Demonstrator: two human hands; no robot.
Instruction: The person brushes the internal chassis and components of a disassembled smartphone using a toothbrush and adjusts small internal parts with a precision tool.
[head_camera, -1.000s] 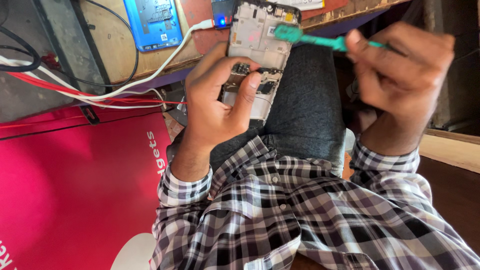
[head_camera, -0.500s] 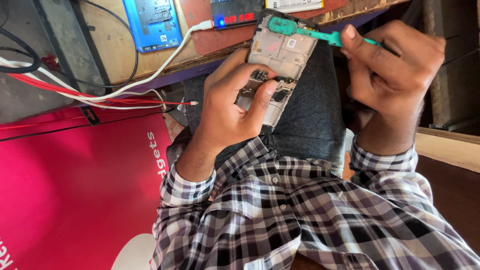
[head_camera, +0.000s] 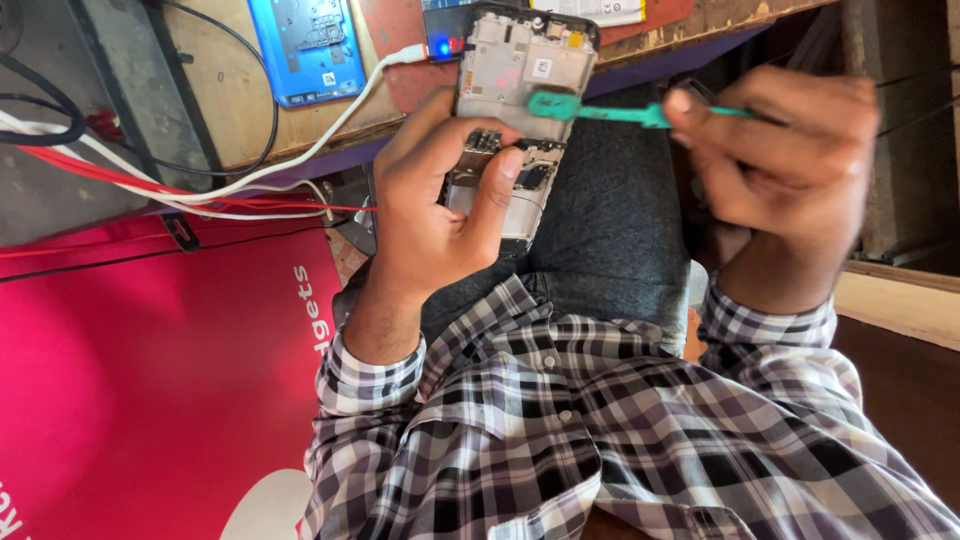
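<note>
Nearest, above the lap, an opened phone (head_camera: 515, 120) is clamped in the left hand (head_camera: 435, 215), thumb pressed on its exposed insides so it is kept steady. The green plastic tool (head_camera: 610, 110) is pinched in the right hand (head_camera: 785, 165), its flat tip laid on the phone. Beyond, a blue phone cover (head_camera: 305, 45) and white cables (head_camera: 240, 185) are left on the wooden bench (head_camera: 190, 90).

my left hand (head_camera: 440, 210): raised, fingers curled, thumb pressed forward, clamped | my right hand (head_camera: 785, 165): fingers pinched together, wrist bent | both forearms in checked sleeves
</note>
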